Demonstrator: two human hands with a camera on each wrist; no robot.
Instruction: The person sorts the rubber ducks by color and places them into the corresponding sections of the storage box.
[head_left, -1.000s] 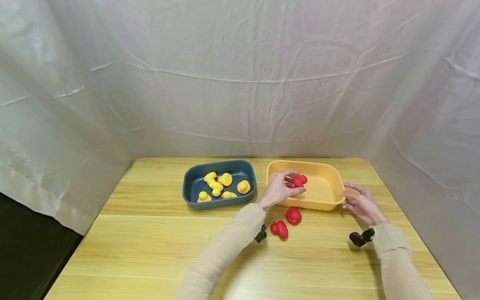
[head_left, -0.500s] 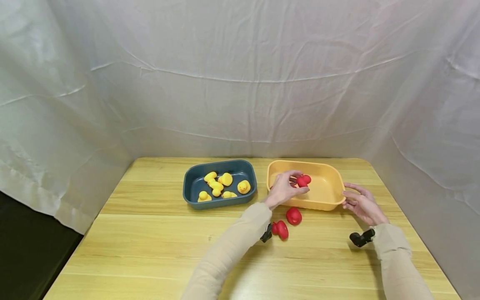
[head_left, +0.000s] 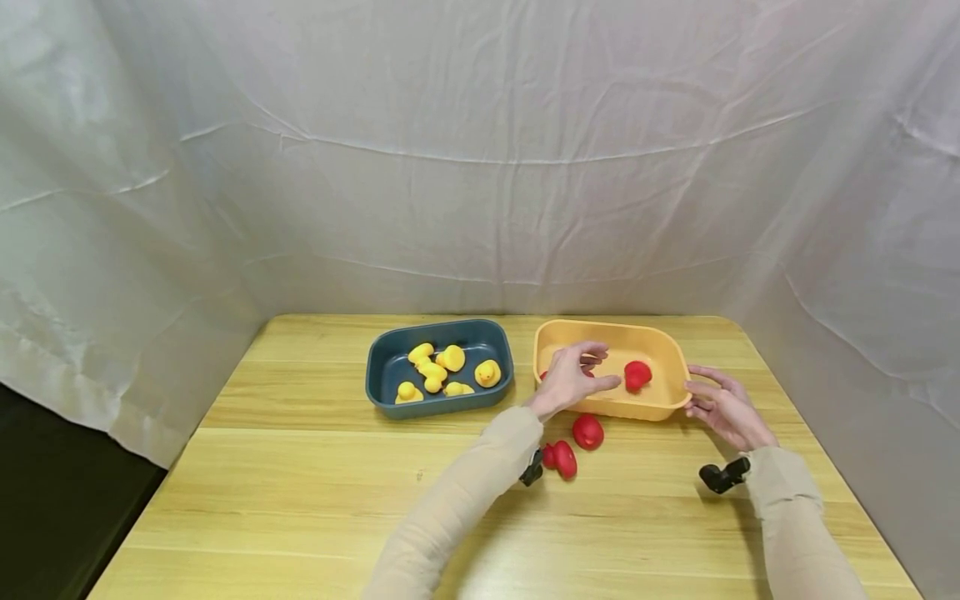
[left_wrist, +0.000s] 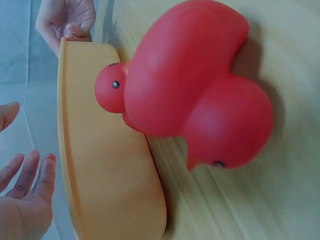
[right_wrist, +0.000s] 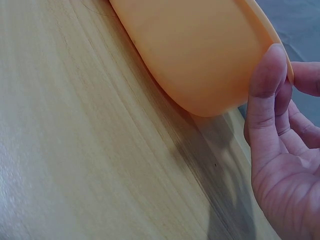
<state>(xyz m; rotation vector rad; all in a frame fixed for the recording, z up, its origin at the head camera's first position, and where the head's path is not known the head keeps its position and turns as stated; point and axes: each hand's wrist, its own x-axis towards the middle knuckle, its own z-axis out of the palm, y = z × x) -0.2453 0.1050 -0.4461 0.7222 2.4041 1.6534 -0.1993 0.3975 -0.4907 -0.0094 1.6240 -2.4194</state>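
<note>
My left hand (head_left: 568,377) hovers over the orange tub (head_left: 652,410), thumb and fingers apart with nothing between them. To the right of its fingertips, a red rubber duck (head_left: 637,376) lies on the tub floor. Bits of red beside the hand show more in the tub, mostly hidden by it. At the tub's right end, my right hand (head_left: 727,408) pinches the rim between thumb and fingers, as the right wrist view shows. Two red ducks sit on the table in front of the tub: one close to its wall (head_left: 588,432), the other (left_wrist: 190,70) nearer my left wrist.
A dark blue tub (head_left: 382,400) with several yellow rubber ducks (head_left: 487,373) stands to the left of the orange one. Both are near the back of the wooden table (head_left: 300,500). White cloth (head_left: 480,208) hangs behind and at the sides.
My left hand moved slightly right and let go of the red duck, which now lies farther right in the orange tub. My right hand has stayed on the rim.
</note>
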